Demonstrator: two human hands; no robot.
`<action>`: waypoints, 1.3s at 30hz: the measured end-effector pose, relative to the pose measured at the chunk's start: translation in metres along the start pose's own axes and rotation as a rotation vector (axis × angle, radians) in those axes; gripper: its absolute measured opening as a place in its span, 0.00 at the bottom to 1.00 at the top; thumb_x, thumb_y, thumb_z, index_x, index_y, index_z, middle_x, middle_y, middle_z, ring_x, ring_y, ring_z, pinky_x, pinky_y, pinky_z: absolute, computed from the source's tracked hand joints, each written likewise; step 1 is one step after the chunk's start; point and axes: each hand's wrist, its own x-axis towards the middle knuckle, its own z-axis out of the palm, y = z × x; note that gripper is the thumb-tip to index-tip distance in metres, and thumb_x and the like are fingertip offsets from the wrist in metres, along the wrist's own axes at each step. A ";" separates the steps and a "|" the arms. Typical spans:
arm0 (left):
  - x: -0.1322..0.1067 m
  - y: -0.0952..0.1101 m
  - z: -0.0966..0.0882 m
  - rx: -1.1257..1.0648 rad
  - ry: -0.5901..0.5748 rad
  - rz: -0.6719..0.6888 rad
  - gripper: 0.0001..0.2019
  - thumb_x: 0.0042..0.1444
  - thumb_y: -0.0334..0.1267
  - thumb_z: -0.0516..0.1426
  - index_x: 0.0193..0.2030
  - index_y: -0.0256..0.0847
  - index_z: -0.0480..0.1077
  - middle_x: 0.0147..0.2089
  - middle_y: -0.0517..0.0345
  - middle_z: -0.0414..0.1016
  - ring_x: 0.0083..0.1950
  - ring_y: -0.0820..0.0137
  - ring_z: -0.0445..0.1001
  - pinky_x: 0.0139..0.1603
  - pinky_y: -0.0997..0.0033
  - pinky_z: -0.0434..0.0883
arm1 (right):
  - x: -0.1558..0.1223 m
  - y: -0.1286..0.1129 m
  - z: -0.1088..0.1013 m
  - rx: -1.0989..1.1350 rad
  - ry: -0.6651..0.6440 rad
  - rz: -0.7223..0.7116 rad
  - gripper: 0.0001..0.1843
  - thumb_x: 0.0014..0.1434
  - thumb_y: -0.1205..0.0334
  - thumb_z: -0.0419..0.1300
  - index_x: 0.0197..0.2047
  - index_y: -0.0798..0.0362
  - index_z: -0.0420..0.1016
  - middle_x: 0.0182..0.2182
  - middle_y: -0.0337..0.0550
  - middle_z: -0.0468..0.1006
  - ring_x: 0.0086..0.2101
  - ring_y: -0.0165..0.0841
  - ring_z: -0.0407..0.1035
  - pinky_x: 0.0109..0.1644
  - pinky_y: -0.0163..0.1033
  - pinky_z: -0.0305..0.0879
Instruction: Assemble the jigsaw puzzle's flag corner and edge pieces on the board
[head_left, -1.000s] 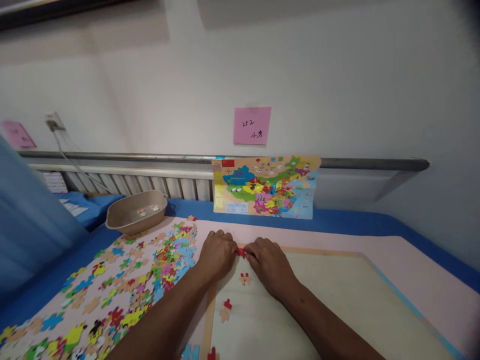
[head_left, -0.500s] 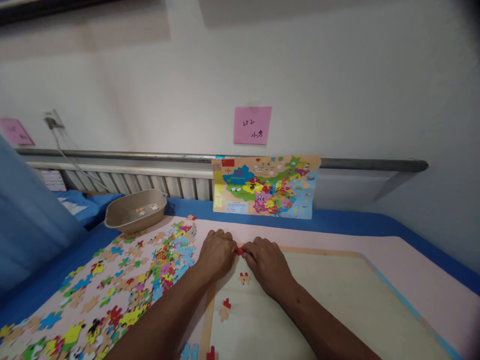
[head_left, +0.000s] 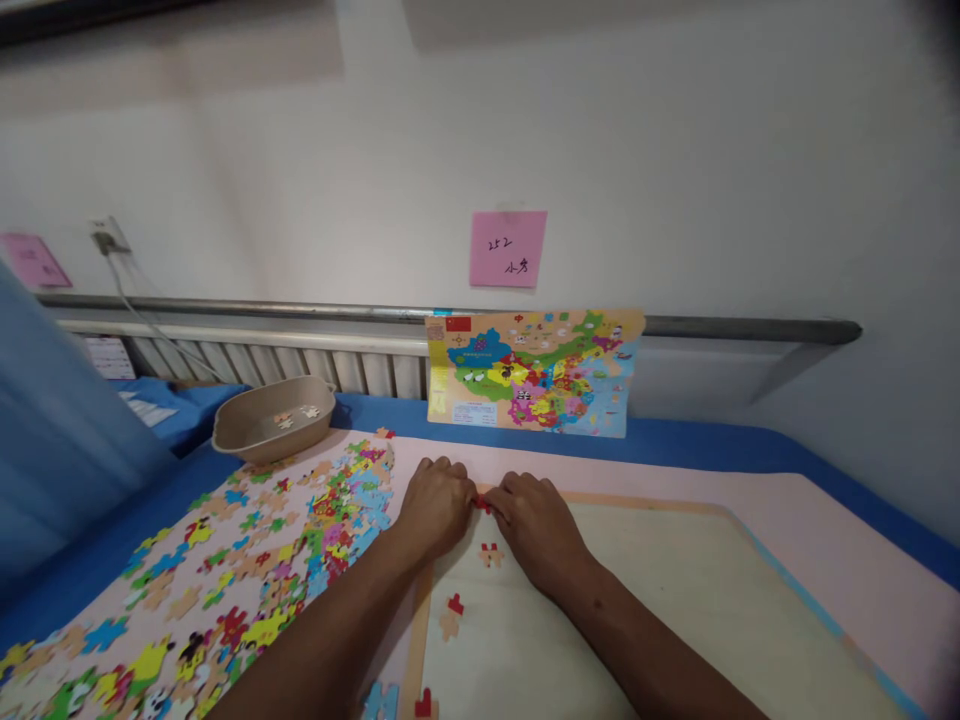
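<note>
Pink mat point(head_left: 750, 492) on table point(head_left: 750, 448): left hand point(head_left: 435, 505), right hand point(head_left: 534, 525) pinch red puzzle piece point(head_left: 482, 505) at board point(head_left: 645, 502) 11 o'clock corner; piece mostly hidden, axis unclear

The blue counter point(head_left: 712, 448) bears a pink mat point(head_left: 675, 478) — plus a tan basin point(head_left: 255, 450). A map sheet point(head_left: 532, 370) leans behind.

I'm looking into a plain indoor room, likely domestic: white wall point(head_left: 675, 150), radiator point(head_left: 247, 368), wall socket point(head_left: 103, 237), handwritten pink note point(head_left: 508, 249), and a blue-covered table point(head_left: 712, 446) strewn with jigsaw pieces point(head_left: 262, 560).
</note>
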 end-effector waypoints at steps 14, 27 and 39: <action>-0.001 0.000 -0.005 -0.017 -0.019 0.025 0.12 0.64 0.31 0.55 0.36 0.40 0.81 0.42 0.48 0.81 0.50 0.55 0.75 0.49 0.54 0.65 | 0.002 0.007 0.005 0.076 0.011 0.039 0.10 0.72 0.67 0.58 0.40 0.51 0.80 0.40 0.44 0.79 0.42 0.37 0.70 0.45 0.41 0.55; 0.007 -0.008 -0.007 -0.279 -0.104 -0.094 0.14 0.63 0.30 0.54 0.39 0.42 0.83 0.48 0.47 0.82 0.55 0.53 0.75 0.58 0.49 0.66 | 0.002 0.007 0.006 0.173 0.008 0.103 0.10 0.70 0.68 0.58 0.39 0.50 0.80 0.40 0.43 0.80 0.43 0.37 0.71 0.45 0.40 0.55; 0.031 -0.038 0.003 -1.093 -0.248 -0.385 0.13 0.69 0.44 0.62 0.36 0.35 0.74 0.31 0.64 0.75 0.29 0.75 0.74 0.33 0.72 0.76 | 0.002 0.008 0.003 0.315 0.045 0.119 0.14 0.70 0.68 0.54 0.38 0.51 0.81 0.39 0.45 0.81 0.43 0.38 0.73 0.47 0.40 0.58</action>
